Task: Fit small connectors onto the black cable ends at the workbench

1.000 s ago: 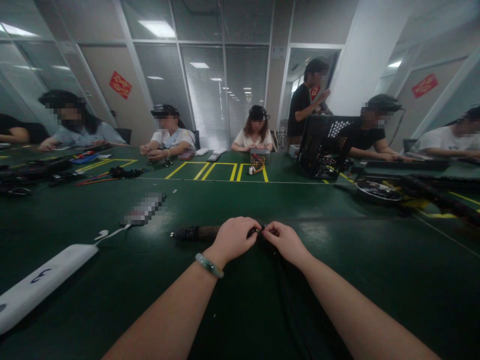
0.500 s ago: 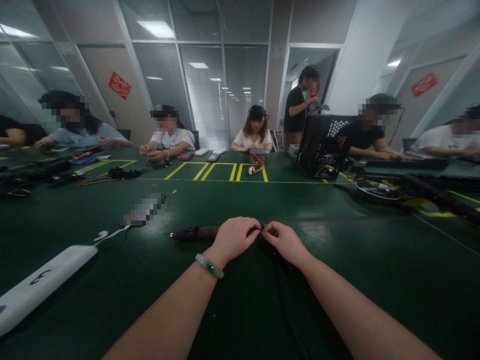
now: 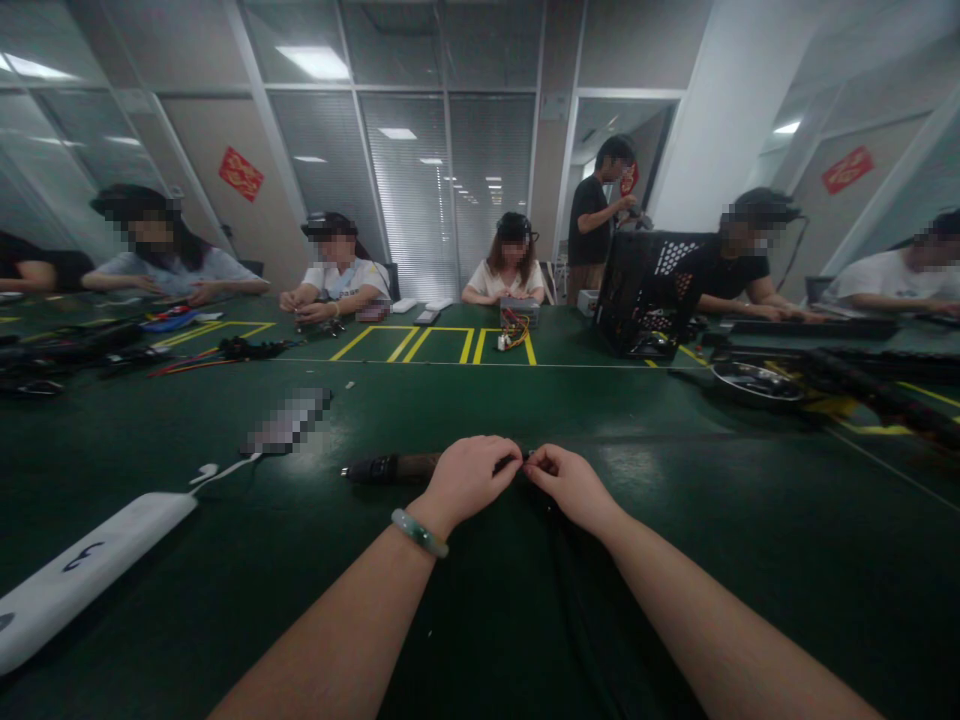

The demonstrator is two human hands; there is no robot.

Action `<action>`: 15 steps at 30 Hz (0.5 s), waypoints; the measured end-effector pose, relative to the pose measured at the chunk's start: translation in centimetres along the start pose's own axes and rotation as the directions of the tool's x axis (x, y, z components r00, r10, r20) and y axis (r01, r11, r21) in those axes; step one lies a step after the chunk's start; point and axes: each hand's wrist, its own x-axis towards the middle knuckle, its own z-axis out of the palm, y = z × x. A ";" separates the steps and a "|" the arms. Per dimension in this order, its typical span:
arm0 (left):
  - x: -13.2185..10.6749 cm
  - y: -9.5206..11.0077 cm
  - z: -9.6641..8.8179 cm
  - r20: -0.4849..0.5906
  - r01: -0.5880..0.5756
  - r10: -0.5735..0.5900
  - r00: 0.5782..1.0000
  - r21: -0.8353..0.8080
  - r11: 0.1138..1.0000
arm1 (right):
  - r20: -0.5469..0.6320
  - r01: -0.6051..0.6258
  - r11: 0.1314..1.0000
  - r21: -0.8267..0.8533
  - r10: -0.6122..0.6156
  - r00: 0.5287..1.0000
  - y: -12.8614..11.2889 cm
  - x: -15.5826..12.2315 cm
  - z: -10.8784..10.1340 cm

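Observation:
My left hand (image 3: 471,478), a pale green bangle on its wrist, is closed over the right end of a dark, brownish rod-shaped tool (image 3: 394,466) that lies on the green table (image 3: 225,560). My right hand (image 3: 570,482) pinches a small dark piece where the two hands meet; I cannot make out what it is. A black cable (image 3: 574,600) runs from the hands toward me between my forearms.
A white power strip (image 3: 82,575) with a white plug lies at the front left, a blurred small item (image 3: 289,420) behind it. Several people sit around the far side among cables, a black computer case (image 3: 649,295) and yellow floor-tape markings; one person stands in the doorway.
My hands have stayed in place. The person at the far left shifted their arms, and the standing person in the doorway moved slightly.

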 end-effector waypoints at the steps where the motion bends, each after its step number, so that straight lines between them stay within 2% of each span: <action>1: 0.0 0.0 0.0 -0.001 0.001 -0.001 1.000 0.003 1.000 | 0.001 -0.001 1.000 0.005 0.001 1.000 0.1 0.0 0.0; 10: 0.0 0.0 0.3 -0.012 0.048 -0.048 0.999 0.034 0.998 | -0.030 -0.005 1.000 0.023 0.006 1.000 0.4 0.2 0.3; 15: 0.0 0.0 0.1 -0.002 0.025 -0.025 1.000 0.034 0.999 | -0.029 -0.008 1.000 0.017 0.008 1.000 0.4 0.2 0.3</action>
